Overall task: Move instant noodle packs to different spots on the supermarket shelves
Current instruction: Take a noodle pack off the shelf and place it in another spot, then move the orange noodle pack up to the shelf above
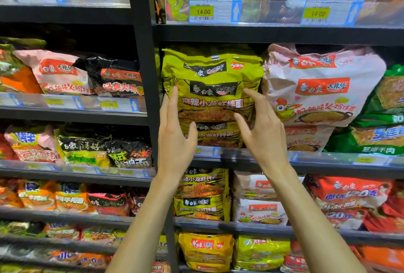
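Note:
A large yellow-green multipack of instant noodles [212, 80] stands upright on the second shelf [328, 162] of the right bay. My left hand [175, 135] is raised at the pack's lower left edge, fingers spread and pointing up. In front of the pack's lower right part is my right hand [260, 132], fingers apart. Neither hand closes around the pack; whether the fingertips touch it is unclear. A pink multipack [321, 89] leans right beside it.
A black upright post [144, 76] divides the two shelf bays. Green packs [380, 128] fill the far right of the same shelf. Shelves above, below and to the left are crowded with noodle packs. Clear price rails [284, 12] run along each shelf front.

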### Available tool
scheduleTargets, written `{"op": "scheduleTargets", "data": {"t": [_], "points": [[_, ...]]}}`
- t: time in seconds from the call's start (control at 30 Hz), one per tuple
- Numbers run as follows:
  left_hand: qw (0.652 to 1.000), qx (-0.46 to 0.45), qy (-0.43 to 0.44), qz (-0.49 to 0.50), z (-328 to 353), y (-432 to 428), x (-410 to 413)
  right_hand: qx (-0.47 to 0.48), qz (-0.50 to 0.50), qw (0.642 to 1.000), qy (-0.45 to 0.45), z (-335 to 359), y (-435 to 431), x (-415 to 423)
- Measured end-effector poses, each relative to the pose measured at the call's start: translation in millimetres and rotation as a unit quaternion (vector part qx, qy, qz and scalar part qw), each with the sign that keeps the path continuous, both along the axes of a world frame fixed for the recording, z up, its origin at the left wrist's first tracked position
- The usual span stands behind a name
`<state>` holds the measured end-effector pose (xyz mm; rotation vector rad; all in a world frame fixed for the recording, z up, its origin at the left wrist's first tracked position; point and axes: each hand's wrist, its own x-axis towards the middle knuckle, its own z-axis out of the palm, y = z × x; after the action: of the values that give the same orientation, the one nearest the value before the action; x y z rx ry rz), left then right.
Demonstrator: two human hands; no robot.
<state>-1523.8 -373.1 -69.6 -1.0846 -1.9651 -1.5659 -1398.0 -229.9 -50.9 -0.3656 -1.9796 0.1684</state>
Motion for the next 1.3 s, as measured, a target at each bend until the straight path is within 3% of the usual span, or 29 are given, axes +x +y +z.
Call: {"op": "scheduleTargets", "data": {"t": [0.57,0.8,1.03,1.3], "points": [[0.999,-0.039,0.009,0.031,-3.0,-18.9,19.3,-0.005,-0.025,0.999,-0.047,5.6,-9.7,15.9],[0.985,-0.158,0.028,0.068,4.6,-35.9,21.9,-0.019,-0.054,0.976,-0.211,20.9,-22.3,39.7],[0.945,-0.306,0.082,0.078,23.5,-53.8,33.4,-0.011,-0.103,0.913,-0.394,36.1,-28.0,76.3],[0.888,-0.417,0.193,0.019,37.8,-38.4,70.7,-0.056,-0.137,0.864,-0.481,43.6,-34.0,125.8]]}}
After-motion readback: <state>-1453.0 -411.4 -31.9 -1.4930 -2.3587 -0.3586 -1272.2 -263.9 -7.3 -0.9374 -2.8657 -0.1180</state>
